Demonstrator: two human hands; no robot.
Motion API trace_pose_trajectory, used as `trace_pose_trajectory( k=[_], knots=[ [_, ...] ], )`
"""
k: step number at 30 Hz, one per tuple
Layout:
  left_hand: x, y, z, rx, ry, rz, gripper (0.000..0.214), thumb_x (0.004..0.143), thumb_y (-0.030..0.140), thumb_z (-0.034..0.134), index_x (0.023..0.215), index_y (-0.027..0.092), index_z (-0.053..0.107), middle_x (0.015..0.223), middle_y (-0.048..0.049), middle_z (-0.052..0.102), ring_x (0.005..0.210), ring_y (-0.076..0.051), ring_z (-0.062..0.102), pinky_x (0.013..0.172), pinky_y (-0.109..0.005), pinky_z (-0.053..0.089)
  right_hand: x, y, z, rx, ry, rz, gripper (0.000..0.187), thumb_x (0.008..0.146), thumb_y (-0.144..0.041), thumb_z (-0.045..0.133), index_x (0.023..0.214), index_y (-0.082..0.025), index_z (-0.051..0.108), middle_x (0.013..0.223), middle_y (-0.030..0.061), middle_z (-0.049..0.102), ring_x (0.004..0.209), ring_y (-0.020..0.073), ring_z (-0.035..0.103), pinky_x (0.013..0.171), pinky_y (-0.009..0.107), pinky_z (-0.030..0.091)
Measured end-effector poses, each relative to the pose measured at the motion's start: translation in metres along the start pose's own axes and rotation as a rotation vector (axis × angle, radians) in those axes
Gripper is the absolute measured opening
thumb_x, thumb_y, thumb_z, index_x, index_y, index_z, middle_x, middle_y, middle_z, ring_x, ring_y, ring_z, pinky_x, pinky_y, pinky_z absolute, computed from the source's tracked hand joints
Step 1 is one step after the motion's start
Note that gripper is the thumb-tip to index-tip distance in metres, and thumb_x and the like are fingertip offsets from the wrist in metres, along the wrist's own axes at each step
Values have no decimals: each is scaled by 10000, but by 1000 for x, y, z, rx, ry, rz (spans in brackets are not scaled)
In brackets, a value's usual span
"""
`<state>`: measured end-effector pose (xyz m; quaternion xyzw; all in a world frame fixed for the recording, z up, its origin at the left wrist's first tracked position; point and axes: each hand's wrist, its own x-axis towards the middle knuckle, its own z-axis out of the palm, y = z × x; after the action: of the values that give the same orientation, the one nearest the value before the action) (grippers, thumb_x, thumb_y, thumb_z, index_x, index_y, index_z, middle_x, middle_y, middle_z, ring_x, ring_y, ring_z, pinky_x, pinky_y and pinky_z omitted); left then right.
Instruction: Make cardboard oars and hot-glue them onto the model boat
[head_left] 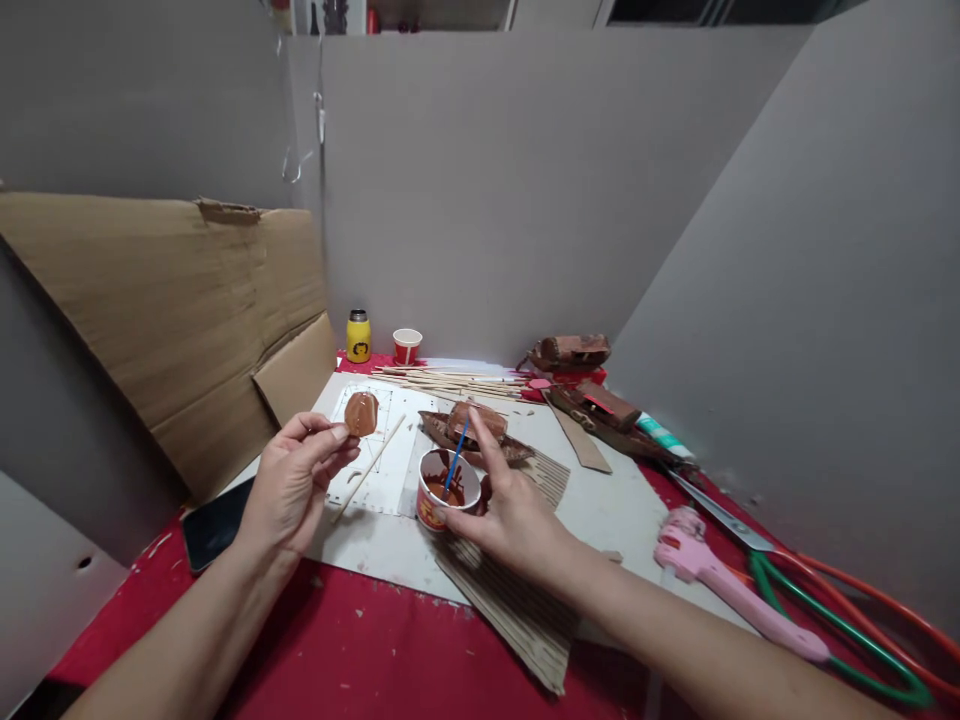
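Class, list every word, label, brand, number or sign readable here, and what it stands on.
No words, brands or numbers are legible.
Yellow bottle: dark picture, no legible lettering.
Paint cup in the right hand: yellowish marking, too blurred to read.
White sheet: lines and marks, too small to read.
Red cup: marking too small to read.

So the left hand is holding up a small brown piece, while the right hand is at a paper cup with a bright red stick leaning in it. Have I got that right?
Not quite: the stick leaning in the paper cup is blue, as the head view shows. The left hand does hold up a small brown piece, and the right hand is at the cup.
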<state>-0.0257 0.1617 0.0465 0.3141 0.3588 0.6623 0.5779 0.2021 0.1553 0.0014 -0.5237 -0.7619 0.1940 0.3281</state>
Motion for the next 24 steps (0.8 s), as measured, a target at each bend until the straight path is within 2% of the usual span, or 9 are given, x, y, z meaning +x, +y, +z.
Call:
trace_pose_trajectory(
  k=[5,7,8,11,14,17,21,22,24],
  knots=[
    [0,10,-3,-33,42,25,246,595,87,787,722,154,587,651,20,676,613,-89,649,651,-191,554,4,-2,0,-25,40,-56,1011,768,-324,654,1522,-252,-15,1264,166,600,1079,345,617,821,482,512],
    [-1,15,-3,-45,50,36,249,587,89,790,719,156,590,644,27,673,612,-88,648,651,-189,550,13,-16,-13,-41,79,-71,1016,755,-351,665,1522,-245,7,1231,158,619,1072,336,621,836,483,505],
    [-2,18,-3,-49,52,44,250,586,95,793,718,158,590,646,29,674,615,-87,647,654,-186,547,22,-26,-23,-54,115,-79,1013,751,-364,665,1522,-244,19,1181,152,640,985,321,657,795,473,518],
    [-4,25,-3,-58,45,70,263,582,121,806,715,165,584,655,37,681,621,-83,645,650,-174,535,67,-60,-51,-66,224,-133,1014,724,-344,685,1524,-207,78,1066,133,660,798,254,679,713,403,525],
    [-3,25,-5,-73,46,97,286,578,136,813,725,170,570,652,39,684,618,-86,643,639,-171,523,130,-81,-62,-146,274,-144,1005,715,-342,690,1522,-172,116,974,104,667,794,247,653,705,377,503],
    [2,17,-8,-87,52,79,305,576,148,814,733,164,553,648,35,678,597,-86,633,635,-178,516,192,-79,-45,-210,167,-53,1061,725,-378,698,1526,-185,30,1002,108,679,734,225,651,648,329,492],
    [7,3,-7,-89,12,-6,287,603,168,799,725,156,540,638,28,652,573,-75,599,619,-180,500,250,-55,-1,-299,82,4,1014,731,-358,732,1513,-144,124,887,79,700,744,228,655,665,324,503],
    [6,0,-6,-83,7,-24,276,611,175,792,719,157,539,631,27,644,570,-76,591,612,-181,493,260,-48,10,-315,63,18,920,758,-370,726,1489,-155,210,915,76,692,774,220,654,696,337,515],
    [3,-3,-4,-69,-3,-61,251,624,187,777,700,159,540,622,20,635,571,-81,584,601,-184,481,278,-38,30,-331,25,46,533,885,-378,614,1345,-172,441,1042,78,649,832,197,648,735,376,537]
  ],
)
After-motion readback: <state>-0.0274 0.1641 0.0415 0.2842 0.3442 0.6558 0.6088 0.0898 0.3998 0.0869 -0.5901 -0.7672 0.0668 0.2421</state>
